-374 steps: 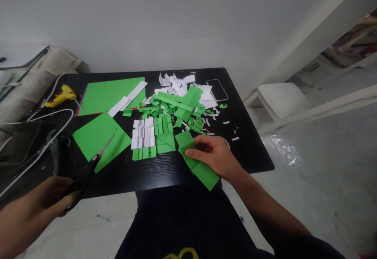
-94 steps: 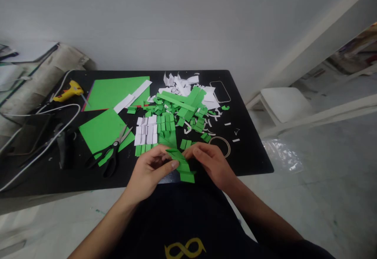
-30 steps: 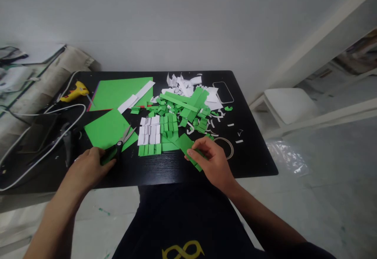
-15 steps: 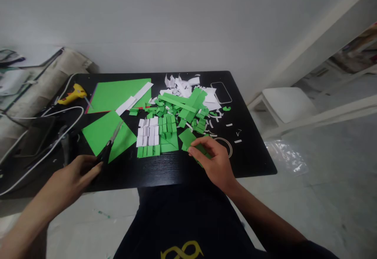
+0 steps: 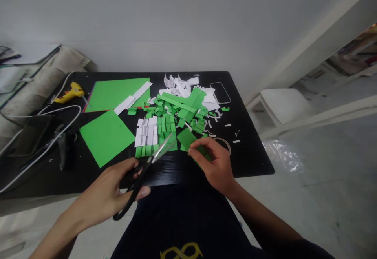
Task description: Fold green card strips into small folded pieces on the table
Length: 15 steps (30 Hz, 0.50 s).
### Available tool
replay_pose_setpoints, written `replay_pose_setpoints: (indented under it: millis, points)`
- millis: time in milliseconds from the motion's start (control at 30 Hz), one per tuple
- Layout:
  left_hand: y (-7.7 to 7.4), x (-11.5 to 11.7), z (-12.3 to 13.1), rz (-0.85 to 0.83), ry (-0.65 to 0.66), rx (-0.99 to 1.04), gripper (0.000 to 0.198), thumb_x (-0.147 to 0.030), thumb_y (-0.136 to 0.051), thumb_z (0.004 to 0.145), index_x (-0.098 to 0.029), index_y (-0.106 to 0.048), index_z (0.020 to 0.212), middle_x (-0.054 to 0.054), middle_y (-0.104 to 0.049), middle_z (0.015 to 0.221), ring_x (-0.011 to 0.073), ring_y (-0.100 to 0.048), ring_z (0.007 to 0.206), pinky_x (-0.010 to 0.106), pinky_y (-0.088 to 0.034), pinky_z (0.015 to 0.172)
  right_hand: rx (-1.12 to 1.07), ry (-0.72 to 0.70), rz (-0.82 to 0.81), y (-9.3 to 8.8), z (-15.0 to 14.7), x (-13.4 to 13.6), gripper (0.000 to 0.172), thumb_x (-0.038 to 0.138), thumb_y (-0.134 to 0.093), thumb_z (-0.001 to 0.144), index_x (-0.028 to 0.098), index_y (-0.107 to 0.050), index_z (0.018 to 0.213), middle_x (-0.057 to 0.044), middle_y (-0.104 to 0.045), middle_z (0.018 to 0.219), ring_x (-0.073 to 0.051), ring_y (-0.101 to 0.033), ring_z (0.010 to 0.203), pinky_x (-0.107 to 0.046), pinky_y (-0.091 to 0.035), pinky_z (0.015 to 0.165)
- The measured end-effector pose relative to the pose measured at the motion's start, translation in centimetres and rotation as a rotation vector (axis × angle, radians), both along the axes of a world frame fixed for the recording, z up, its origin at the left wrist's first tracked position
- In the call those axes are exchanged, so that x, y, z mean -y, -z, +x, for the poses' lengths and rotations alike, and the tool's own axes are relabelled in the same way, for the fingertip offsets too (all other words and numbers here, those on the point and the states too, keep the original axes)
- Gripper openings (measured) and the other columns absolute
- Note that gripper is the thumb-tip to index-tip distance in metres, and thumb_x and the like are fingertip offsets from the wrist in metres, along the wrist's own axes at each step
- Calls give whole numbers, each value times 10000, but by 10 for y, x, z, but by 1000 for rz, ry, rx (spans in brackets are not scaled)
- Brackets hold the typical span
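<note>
My left hand (image 5: pixel 118 184) is closed on black-handled scissors (image 5: pixel 149 164), whose blades point up and right across the folded paper. A piece of green paper (image 5: pixel 187 136) is pinched between the thumb and fingers of my right hand (image 5: pixel 213 159), low over the table's front part. Between my hands lies a green sheet bearing rows of folded white paper pieces (image 5: pixel 146 131) and folded green paper pieces (image 5: pixel 166 123). Behind it spreads a heap of green paper strips (image 5: pixel 191 104) and torn white paper scraps (image 5: pixel 184 86).
A plain green square (image 5: pixel 106 137) and a larger green sheet (image 5: pixel 120 90) with white strips lie left. Further left are a yellow glue gun (image 5: pixel 70 93), white cables (image 5: pixel 79 112) and a black tool (image 5: pixel 62 147). A tape ring (image 5: pixel 226 143) sits by my right hand. A white stool (image 5: pixel 284 104) stands right.
My left hand has carried the scissors rightward, from over the green square to in front of the folded pieces. My right hand keeps its pinch on the green paper, nearly still.
</note>
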<state>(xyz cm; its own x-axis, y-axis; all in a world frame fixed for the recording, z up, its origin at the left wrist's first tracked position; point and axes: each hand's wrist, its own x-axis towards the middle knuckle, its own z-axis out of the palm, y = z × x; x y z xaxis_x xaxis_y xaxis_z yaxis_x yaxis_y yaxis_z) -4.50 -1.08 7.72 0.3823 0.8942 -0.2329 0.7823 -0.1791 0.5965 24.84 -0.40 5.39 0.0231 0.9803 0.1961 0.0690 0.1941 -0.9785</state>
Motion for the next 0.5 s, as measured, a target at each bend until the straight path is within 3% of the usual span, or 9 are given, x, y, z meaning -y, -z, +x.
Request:
replay_pose_setpoints:
  millis: [133, 500]
  points:
    - [0, -1, 16, 47, 97, 15, 312, -481, -615, 957, -225, -550, 791, -7, -634, 702, 168, -591, 587, 284, -456, 554, 23, -16, 30, -2, -1, 1, 67, 188, -749, 929, 255, -749, 930, -18, -771, 905, -198, -734, 835, -343, -588, 772]
    - [5, -5, 30, 220, 152, 38, 169, -305, -599, 938, -235, -511, 811, -11, -604, 715, 169, -569, 598, 290, -428, 564, 61, -54, 100, 0, -2, 2, 74, 176, -734, 952, 248, -732, 968, -16, -756, 914, -186, -725, 851, -319, -579, 785]
